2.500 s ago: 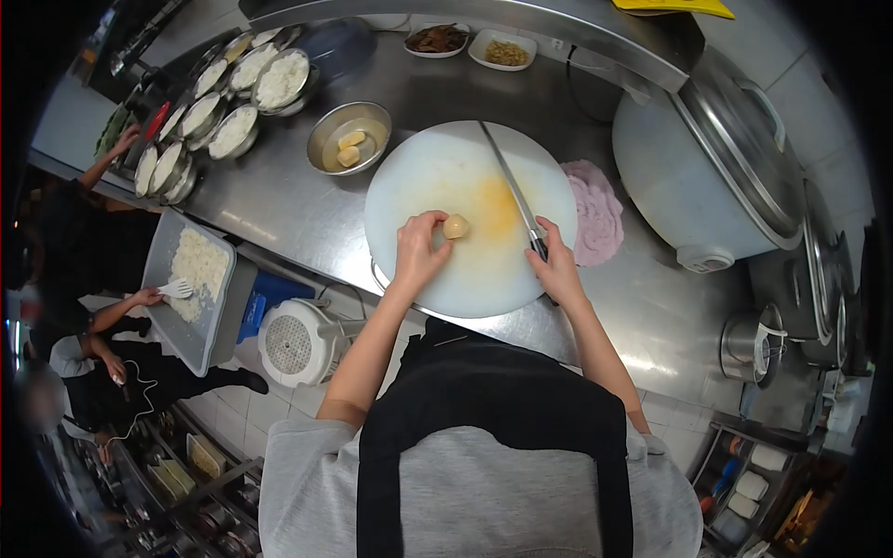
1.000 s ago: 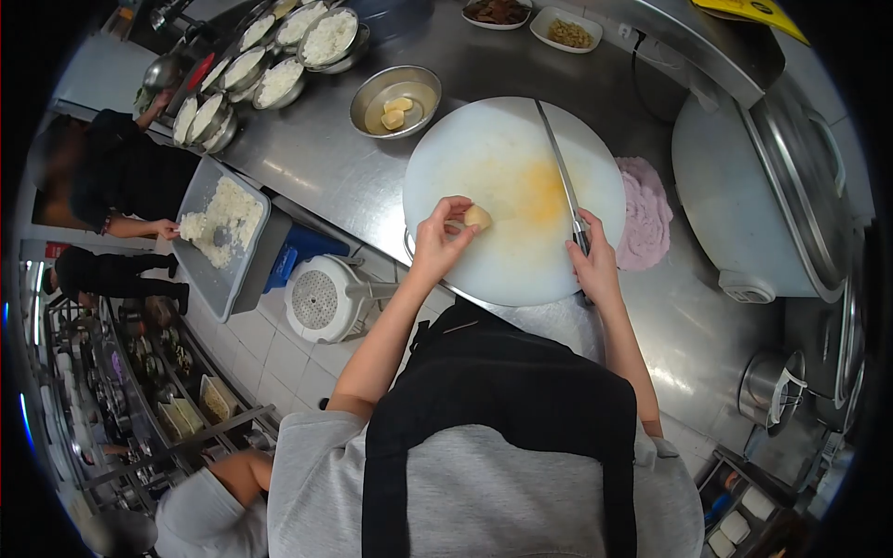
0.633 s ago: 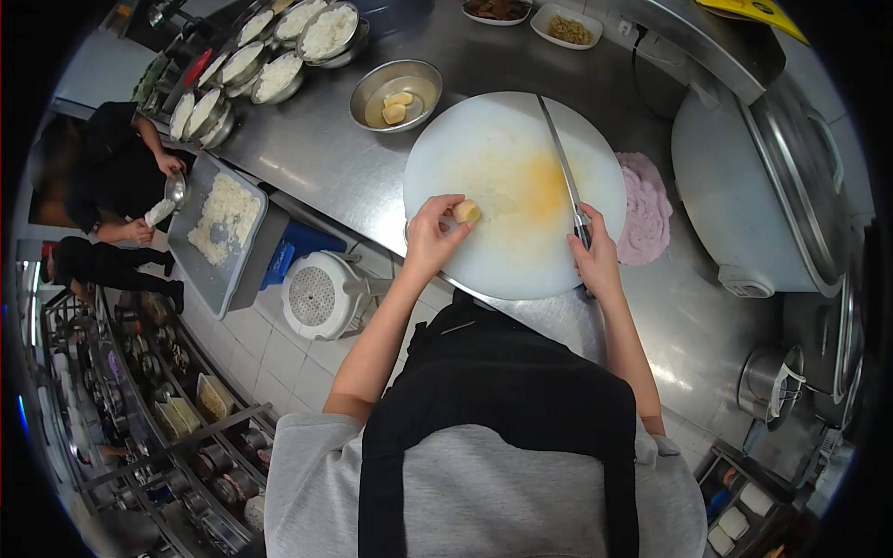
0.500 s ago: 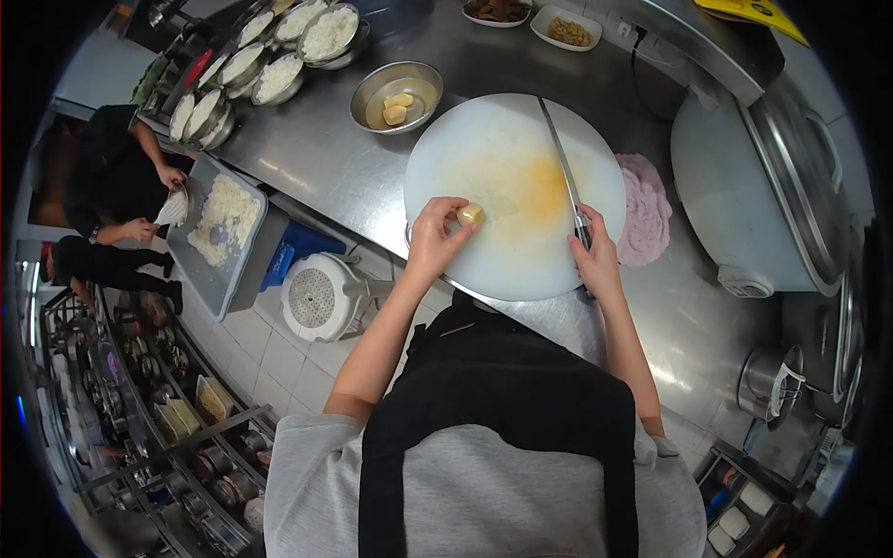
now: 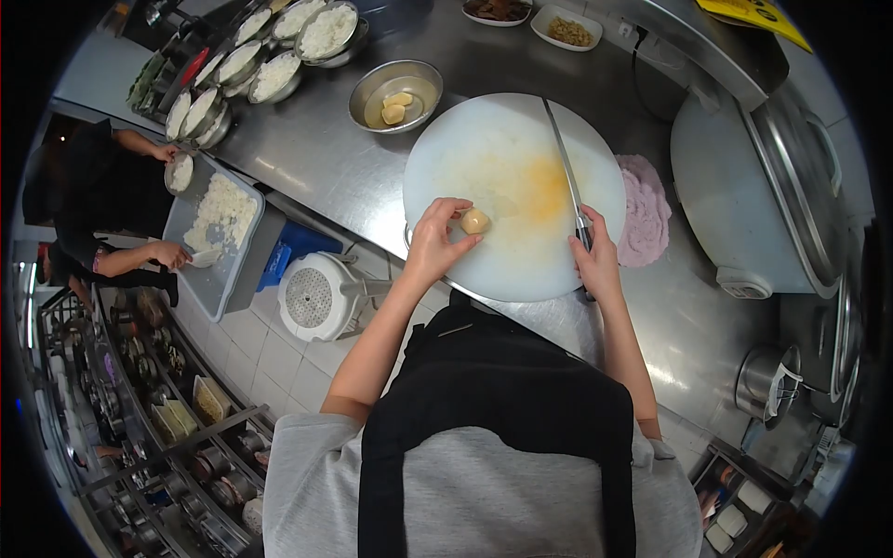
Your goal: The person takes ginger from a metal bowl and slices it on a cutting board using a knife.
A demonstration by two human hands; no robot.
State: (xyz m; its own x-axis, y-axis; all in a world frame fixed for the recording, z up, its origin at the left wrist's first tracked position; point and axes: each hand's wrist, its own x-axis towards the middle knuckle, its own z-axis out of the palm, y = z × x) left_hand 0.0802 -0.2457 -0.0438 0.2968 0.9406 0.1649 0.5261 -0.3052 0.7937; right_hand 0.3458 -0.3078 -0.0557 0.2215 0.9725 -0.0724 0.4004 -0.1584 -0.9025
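A pale yellow peeled chunk (image 5: 475,221), potato by its look, sits on the left part of a round white cutting board (image 5: 484,270). My left hand (image 5: 437,244) has its thumb and fingertips around the chunk's left side. On the board's right side lies a long knife (image 5: 562,156), its blade pointing away from me. My right hand (image 5: 597,259) is closed around its black handle. Beyond the board, a metal bowl (image 5: 361,104) holds several similar pale yellow pieces, seemingly in water. An orange-yellow stain marks the board.
A pink cloth (image 5: 644,209) shows at the board's right edge, near a large lidded cooker (image 5: 721,186). Several bowls of rice (image 5: 327,33) stand at the back left. A co-worker (image 5: 102,177) works over a grey tub (image 5: 216,302) of rice. A white stool (image 5: 318,298) stands below.
The chunk has turned in my left fingers, showing a broader face. My right hand and the knife barely move. The co-worker now holds a bowl of rice and reaches into the tub.
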